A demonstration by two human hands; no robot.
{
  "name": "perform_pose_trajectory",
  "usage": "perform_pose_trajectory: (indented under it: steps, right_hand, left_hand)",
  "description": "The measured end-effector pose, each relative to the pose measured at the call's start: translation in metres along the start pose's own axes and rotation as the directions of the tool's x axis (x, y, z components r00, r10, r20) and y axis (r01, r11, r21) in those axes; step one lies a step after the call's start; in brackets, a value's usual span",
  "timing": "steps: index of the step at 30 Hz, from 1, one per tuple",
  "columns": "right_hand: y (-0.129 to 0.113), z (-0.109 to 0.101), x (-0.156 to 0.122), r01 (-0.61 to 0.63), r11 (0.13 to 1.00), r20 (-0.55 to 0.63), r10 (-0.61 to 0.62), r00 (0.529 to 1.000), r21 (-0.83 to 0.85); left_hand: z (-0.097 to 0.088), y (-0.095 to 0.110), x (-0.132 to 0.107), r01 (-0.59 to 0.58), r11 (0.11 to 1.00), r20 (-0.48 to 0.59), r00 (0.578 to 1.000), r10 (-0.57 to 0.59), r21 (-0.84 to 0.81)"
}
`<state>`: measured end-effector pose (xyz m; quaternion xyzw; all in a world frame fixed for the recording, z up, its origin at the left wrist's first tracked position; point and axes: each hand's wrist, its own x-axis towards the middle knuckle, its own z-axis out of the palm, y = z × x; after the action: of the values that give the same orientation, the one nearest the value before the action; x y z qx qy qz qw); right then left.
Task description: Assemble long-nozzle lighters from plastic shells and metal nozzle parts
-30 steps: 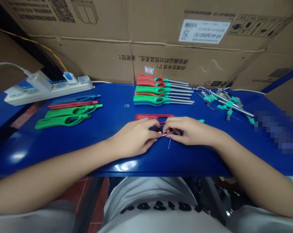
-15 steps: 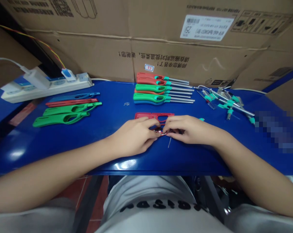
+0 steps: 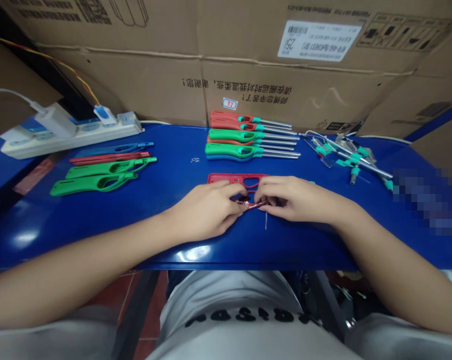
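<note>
Between my hands is a red lighter shell half, largely covered by my fingers. My left hand is closed on its left part, thumb and fingertips pinching the edge. At the shell's right part my right hand is closed too, its fingertips pressed together over the shell. Small parts inside cannot be made out. A thin pale strand sticks out below my right fingertips. Just behind my hands, a second red shell half lies on the blue table, partly covered by my fingers.
Lighters with metal tubes lie stacked at the back. Green, red and blue shell halves are at the left, near a white power strip. Teal-and-metal lighter inner parts are piled at the right. A cardboard box stands behind.
My right hand has shifted slightly right along the held shell half, and the pale strand has moved right with it. More of the shell's red edge shows. My left hand stays put.
</note>
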<state>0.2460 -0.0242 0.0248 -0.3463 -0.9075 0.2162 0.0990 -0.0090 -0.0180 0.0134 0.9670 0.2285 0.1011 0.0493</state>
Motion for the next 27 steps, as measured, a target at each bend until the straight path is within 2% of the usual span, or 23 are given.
perform_pose_trajectory:
  steps: [3, 12, 15, 18, 20, 23, 24, 27]
  right_hand:
    - [0.0, -0.004, -0.001, -0.036, 0.999, -0.008, 0.036, 0.999, -0.007]
    - [0.0, -0.007, -0.003, -0.013, 0.999, -0.016, 0.013, 1.0, -0.048]
    - [0.005, -0.012, -0.005, -0.014, 0.997, -0.119, 0.005, 0.993, -0.074]
    - [0.015, -0.02, -0.008, -0.138, 0.972, -0.284, 0.081, 0.956, -0.188]
    - [0.023, -0.026, -0.01, -0.324, 0.908, -0.414, 0.195, 0.889, -0.267]
    - [0.04, -0.038, -0.016, -0.638, 0.718, -0.593, 0.394, 0.703, -0.279]
    - [0.048, -0.041, -0.02, -0.718, 0.644, -0.626, 0.452, 0.635, -0.263]
    - [0.075, -0.048, -0.031, -0.855, 0.482, -0.636, 0.603, 0.481, -0.19]
  left_hand:
    - [-0.001, 0.001, 0.0, -0.004, 1.0, -0.002, 1.0, 0.004, 0.003]
    - [0.002, -0.005, -0.001, -0.058, 0.996, -0.042, 0.997, 0.061, 0.063]
    - [0.003, -0.008, 0.0, -0.084, 0.991, -0.068, 0.994, 0.091, 0.101]
    - [0.006, -0.012, 0.0, -0.096, 0.989, -0.103, 0.989, 0.107, 0.108]
    - [0.008, -0.015, 0.0, -0.102, 0.991, -0.134, 0.984, 0.113, 0.087]
    - [0.009, -0.019, 0.0, -0.124, 0.99, -0.15, 0.98, 0.133, 0.072]
    - [0.009, -0.019, 0.0, -0.14, 0.987, -0.154, 0.976, 0.151, 0.078]
    - [0.008, -0.021, 0.0, -0.168, 0.979, -0.169, 0.968, 0.186, 0.112]
